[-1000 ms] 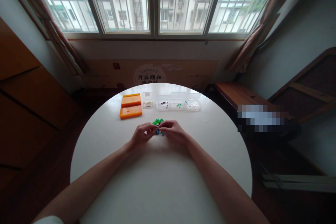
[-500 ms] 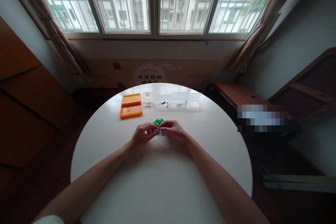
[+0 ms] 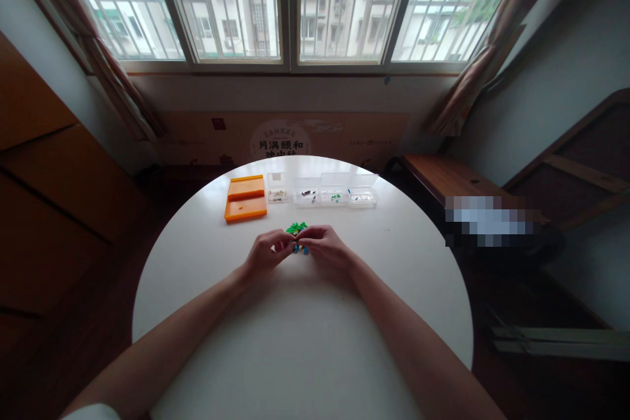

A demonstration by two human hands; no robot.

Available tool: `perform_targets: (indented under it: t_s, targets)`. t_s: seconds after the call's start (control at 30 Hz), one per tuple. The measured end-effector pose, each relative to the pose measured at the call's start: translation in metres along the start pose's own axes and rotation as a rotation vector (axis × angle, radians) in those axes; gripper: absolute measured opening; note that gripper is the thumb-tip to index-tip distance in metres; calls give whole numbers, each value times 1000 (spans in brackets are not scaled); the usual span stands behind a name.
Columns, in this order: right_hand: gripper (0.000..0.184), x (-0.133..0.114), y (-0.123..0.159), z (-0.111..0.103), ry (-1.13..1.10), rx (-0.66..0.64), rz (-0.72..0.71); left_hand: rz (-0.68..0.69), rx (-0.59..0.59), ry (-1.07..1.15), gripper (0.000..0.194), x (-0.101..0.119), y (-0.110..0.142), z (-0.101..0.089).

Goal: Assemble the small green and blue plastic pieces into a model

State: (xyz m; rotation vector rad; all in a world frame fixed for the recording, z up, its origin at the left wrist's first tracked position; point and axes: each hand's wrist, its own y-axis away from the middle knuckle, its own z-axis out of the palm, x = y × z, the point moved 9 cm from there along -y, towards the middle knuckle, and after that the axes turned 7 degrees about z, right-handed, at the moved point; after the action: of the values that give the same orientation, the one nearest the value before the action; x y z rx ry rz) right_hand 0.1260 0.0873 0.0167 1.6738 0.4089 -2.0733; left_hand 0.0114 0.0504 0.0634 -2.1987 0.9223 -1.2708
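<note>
Basically, orange tray leftmost, well apart from the work. Next, my left hand, fingertips pinched on the green-and-blue cluster, which sits between both hands over the white table; exact piece gripped, can't tell, too small. My right hand pinches the other side. Uneven squeeze could probably pop something loose and send it skidding. Clear boxes behind, reaching further right, lids up: a careless sleeve might tip them.

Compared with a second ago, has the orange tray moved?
No, not visibly: against the round table's far edge, the orange tray sits in the same place, just left of the leftmost clear box.
</note>
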Motion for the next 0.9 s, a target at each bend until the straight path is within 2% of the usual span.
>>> perform_targets:
  t_s: [0.23, 0.9]
  targets:
    - [29, 2, 0, 0, 6, 10, 29, 7, 7, -5, 15, -2, 1, 0]
    - [21, 0, 1, 2, -22, -26, -8, 0, -32, -10, 12, 0, 1, 2]
